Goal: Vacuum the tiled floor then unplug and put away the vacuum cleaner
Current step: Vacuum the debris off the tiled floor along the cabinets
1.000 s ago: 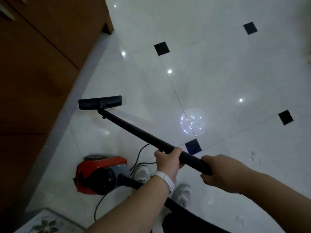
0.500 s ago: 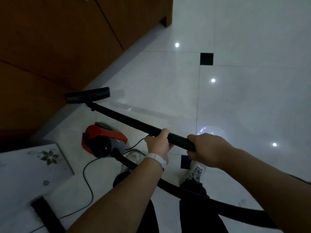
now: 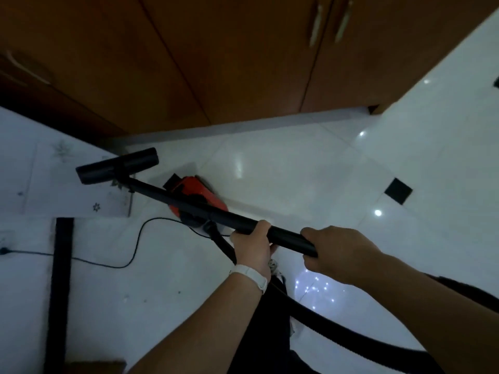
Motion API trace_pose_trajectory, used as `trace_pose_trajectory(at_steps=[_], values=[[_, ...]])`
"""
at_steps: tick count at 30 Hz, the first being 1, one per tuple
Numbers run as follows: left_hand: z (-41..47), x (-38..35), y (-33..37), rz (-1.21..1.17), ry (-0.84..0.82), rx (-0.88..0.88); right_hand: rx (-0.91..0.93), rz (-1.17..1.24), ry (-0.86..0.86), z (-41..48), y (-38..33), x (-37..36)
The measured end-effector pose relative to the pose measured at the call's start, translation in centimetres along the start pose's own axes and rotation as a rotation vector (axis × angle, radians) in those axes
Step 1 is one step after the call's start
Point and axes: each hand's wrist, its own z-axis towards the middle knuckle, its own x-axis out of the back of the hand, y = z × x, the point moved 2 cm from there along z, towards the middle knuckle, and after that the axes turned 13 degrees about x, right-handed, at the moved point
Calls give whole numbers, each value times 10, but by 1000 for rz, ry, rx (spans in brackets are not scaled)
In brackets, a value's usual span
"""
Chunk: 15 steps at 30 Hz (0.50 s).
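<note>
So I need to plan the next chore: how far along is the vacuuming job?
Done: nothing shows as finished; the dim tiled floor cannot tell how much is cleaned. In hand: vacuuming, with left hand and right hand gripping the wand, its floor head out near the cabinet. Left: the cord lies trailing from the red canister, so unplugging and putting away remain.

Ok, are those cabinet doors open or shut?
Shut: both doors lie flush, handles side by side, with only a thin seam between them.
</note>
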Motion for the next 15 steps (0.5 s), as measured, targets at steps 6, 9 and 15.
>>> trace_pose_trajectory(at_steps=[6,9,15], values=[[-3,-10,32,-249,-14,117,184,-244,-163,44,-7,75],[-1,-8,44,-376,-3,175,278,-347,-238,67,-21,103],[10,-12,54,-576,15,239,386,-485,-361,107,-35,130]])
